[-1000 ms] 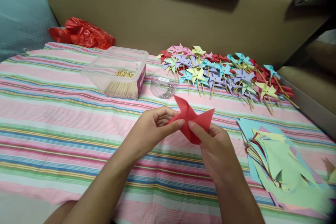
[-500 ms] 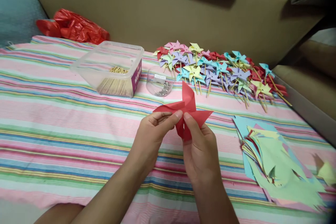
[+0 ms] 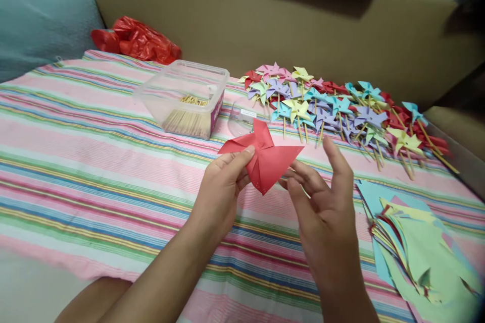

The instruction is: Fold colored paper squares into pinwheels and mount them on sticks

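A red paper pinwheel (image 3: 271, 161) is held above the striped cloth, its blades folded in toward the middle. My left hand (image 3: 223, 184) pinches it from the left, thumb on top near the centre and fingers underneath. No stick shows on this pinwheel. To its right, my right hand (image 3: 324, 202) has its fingers spread, the index finger raised; its other fingertips are close to the right blade, and I cannot tell whether they touch it. Behind the pinwheel stands a round clear container (image 3: 246, 113) with a white label, partly covered by the paper.
A clear plastic box (image 3: 151, 98) of wooden sticks (image 3: 187, 121) stands left of centre. Several finished pinwheels on sticks (image 3: 299, 110) lie at the back right. Cut coloured paper (image 3: 428, 247) is stacked at the right. A red plastic bag (image 3: 144, 43) lies at the back left.
My right hand has let go of the red pinwheel's middle and moved right, its fingers opening. The pinwheel has turned and tilted in my left hand. The whole view has shifted left.
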{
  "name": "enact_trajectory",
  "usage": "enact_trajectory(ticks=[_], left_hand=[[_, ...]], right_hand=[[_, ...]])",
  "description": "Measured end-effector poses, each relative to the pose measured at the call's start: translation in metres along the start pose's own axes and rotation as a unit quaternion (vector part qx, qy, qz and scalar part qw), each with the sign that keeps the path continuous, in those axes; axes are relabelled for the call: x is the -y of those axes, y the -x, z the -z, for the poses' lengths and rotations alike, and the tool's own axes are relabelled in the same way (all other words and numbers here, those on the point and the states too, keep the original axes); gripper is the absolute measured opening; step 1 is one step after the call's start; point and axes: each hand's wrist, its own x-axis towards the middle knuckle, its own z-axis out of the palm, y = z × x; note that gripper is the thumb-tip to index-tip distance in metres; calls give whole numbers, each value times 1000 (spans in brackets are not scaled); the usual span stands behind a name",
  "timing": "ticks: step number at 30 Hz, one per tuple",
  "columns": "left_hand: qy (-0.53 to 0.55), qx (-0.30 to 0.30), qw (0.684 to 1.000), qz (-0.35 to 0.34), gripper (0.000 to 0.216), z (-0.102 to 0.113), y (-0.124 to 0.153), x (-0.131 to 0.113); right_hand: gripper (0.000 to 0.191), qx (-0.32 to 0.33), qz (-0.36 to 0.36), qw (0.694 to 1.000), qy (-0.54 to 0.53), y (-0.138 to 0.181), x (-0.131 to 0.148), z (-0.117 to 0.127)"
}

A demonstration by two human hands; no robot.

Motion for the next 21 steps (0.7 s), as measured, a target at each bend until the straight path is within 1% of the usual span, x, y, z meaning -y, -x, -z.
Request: enact_trajectory(ticks=[1, 3, 5, 7, 8, 12, 14, 17, 19, 21], left_hand=[[3, 0, 1000, -3, 22, 1, 0, -1], [4, 4, 1000, -5, 21, 2, 0, -2], [3, 9, 1000, -3, 23, 3, 0, -3], [3, 10, 1000, 0, 26, 3, 0, -3], [3, 9, 1000, 1, 26, 3, 0, -3], [-5, 3, 1000, 6, 25, 4, 0, -4], [-22, 7, 1000, 4, 26, 4, 0, -5], [-65, 19, 998, -7, 32, 4, 0, -4], [-99, 26, 995, -14, 35, 4, 1, -4], [-131, 20, 991, -18, 35, 2, 2, -3]], right_hand=[[63, 23, 24, 999, 38, 0, -1, 2], [48, 59, 55, 992, 94, 0, -3, 5], [34, 73, 80, 985, 135, 0, -5, 7], [24, 86, 100, 977, 169, -1, -3, 9], [23, 98, 108, 973, 181, -1, -2, 10], [31, 129, 130, 958, 222, -1, 4, 13], [29, 126, 140, 956, 226, -1, 5, 13], [18, 106, 140, 961, 215, -2, 4, 11], [13, 80, 119, 967, 210, -2, 3, 9], [10, 37, 75, 979, 187, -1, 1, 7]])
